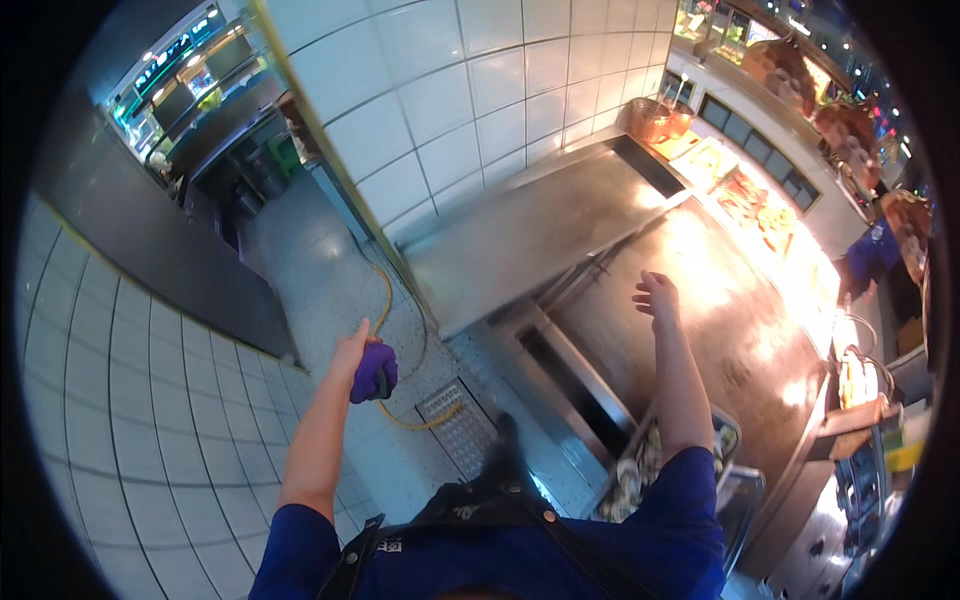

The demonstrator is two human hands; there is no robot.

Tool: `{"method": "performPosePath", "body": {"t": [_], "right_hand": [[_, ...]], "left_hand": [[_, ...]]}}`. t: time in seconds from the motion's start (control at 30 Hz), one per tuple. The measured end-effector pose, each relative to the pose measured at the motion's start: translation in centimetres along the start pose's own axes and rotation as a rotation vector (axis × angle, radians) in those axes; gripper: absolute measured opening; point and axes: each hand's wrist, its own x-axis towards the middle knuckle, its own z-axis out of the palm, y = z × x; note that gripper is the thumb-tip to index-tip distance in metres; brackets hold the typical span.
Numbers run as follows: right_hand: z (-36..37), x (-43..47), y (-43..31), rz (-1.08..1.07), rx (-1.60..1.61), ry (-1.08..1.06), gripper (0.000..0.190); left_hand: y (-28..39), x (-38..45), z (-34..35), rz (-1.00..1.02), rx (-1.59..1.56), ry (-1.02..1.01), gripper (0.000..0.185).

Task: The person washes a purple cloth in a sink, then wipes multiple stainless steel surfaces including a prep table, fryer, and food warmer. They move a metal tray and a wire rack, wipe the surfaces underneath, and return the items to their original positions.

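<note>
My left hand [358,351] is closed around a bunched purple cloth [376,371] with a dark lower part. It is held out over the tiled floor [300,247], above a yellow hose [389,292]. To the right, my right hand [655,297] hangs in the air with its fingers apart and nothing in them. Below it spreads a wide flat metal griddle [600,322] that looks brown and worn, with bright glare on its far side. A long stainless steel counter [525,240] adjoins the griddle along the white tiled wall [442,82].
Lit food trays [750,202] line the far edge, with hammered copper-coloured pots [649,120] at the corner. A metal floor drain [450,420] lies by my foot. A container of mixed scraps [637,472] stands near my right elbow. Another person's blue sleeve [874,244] shows at right.
</note>
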Motion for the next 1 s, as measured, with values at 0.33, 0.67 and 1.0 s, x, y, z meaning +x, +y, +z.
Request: {"method": "performPosePath", "body": {"t": [0.33, 0.67, 1.0], "right_hand": [[7.0, 18.6, 0.0, 0.11, -0.132, 0.29, 0.055], [8.3, 21.1, 1.8, 0.128, -0.275, 0.52, 0.047], [9.9, 16.7, -1.1, -0.064, 0.127, 0.547, 0.028]], "left_hand": [[3.9, 18.2, 6.5, -0.171, 0.337, -0.298, 0.074], [6.4, 16.4, 7.2, -0.138, -0.006, -0.358, 0.033], [3.8, 13.9, 7.2, -0.102, -0.262, -0.191, 0.033]]}}
